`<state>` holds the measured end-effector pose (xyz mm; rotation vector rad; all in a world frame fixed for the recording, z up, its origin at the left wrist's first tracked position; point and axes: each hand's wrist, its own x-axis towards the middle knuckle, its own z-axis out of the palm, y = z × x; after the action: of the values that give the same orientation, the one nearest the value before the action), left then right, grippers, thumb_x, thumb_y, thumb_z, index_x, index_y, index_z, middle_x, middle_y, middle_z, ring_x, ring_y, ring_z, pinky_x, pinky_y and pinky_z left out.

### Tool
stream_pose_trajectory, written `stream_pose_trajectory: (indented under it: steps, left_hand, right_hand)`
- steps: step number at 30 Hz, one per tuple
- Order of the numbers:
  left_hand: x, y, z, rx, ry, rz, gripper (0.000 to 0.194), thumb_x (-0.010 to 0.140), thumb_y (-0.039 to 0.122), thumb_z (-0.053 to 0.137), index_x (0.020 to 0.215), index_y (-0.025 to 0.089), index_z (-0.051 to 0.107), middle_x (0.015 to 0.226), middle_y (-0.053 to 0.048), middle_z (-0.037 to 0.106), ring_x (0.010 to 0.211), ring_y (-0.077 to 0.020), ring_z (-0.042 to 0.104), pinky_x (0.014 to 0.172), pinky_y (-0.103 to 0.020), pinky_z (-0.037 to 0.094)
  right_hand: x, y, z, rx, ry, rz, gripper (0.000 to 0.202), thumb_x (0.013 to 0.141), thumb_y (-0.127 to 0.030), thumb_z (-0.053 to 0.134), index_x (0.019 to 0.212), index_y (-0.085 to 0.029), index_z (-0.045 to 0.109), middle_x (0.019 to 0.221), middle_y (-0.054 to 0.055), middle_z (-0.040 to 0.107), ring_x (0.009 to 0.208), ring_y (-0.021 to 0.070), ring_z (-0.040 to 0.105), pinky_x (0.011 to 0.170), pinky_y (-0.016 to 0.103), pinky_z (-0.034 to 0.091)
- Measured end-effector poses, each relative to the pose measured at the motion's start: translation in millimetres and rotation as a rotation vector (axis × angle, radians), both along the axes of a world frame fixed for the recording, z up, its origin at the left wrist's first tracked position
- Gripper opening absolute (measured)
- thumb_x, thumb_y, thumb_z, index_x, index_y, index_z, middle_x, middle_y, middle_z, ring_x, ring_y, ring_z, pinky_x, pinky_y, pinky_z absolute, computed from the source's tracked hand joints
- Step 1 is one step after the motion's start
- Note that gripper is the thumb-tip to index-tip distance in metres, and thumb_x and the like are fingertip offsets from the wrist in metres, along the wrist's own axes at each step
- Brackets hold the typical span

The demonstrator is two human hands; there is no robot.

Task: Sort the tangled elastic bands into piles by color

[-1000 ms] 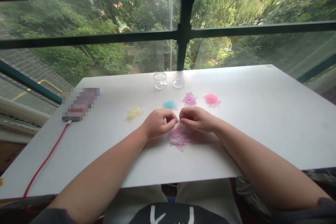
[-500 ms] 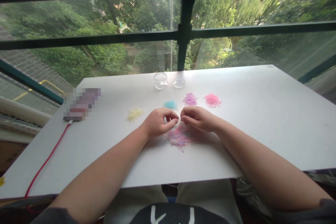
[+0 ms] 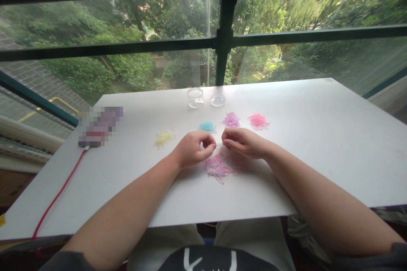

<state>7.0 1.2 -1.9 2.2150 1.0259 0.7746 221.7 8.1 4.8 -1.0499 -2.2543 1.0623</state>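
My left hand [image 3: 195,149] is pinched closed just above the left part of a mixed pink and purple pile of thin strands [image 3: 221,168]. Facing it across a small gap, my right hand [image 3: 243,142] is closed too, its fingertips above the pile's far edge. What either pinch holds is too small to make out. Beyond the hands lie a blue pile [image 3: 207,126], a purple pile [image 3: 231,120] and a pink pile [image 3: 258,121]. A yellow pile [image 3: 164,138] sits left of my left hand.
A clear round container [image 3: 195,98] and a clear shallow lid [image 3: 217,101] stand near the far edge of the white table [image 3: 318,135]. A blurred-out device [image 3: 103,127] with a red cable [image 3: 60,192] lies at the left. Windows rise behind the table.
The fingertips of my two hands have moved slightly apart, my right hand shifting a little to the right. Both hands remain closed. The piles look unchanged.
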Motion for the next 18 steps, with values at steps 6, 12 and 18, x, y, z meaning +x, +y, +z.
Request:
stream_pose_trajectory:
  steps: [6,12,18]
  left_hand:
    - [0,1,0.1,-0.001,-0.017,0.018,0.009,0.077,0.019,0.056,0.074,0.015,0.064,0.068,0.000,0.063,0.061,-0.0092,0.054,0.058,-0.020,0.042]
    - [2,-1,-0.3,-0.008,-0.018,-0.014,0.009,0.077,0.019,0.056,0.074,0.015,0.064,0.069,0.000,0.063,0.062,-0.0090,0.055,0.060,-0.020,0.042]
    - [2,-2,0.0,-0.011,-0.005,-0.029,0.009,0.076,0.019,0.057,0.075,0.015,0.065,0.069,0.000,0.064,0.061,-0.0090,0.055,0.061,-0.020,0.043]
  right_hand:
    - [1,1,-1.5,-0.049,0.125,0.009,0.011,0.084,-0.026,0.053,0.081,-0.016,0.054,0.067,-0.001,0.052,0.059,0.0109,0.044,0.055,0.023,0.037]
    - [-8,-4,-2.3,-0.029,0.095,0.052,0.007,0.082,-0.021,0.053,0.077,-0.016,0.053,0.064,-0.002,0.049,0.057,0.0099,0.043,0.054,0.023,0.036]
    - [-6,-3,-0.7,0.005,0.088,0.075,0.008,0.082,-0.016,0.050,0.074,-0.017,0.051,0.065,-0.002,0.048,0.059,0.0100,0.042,0.056,0.023,0.036]
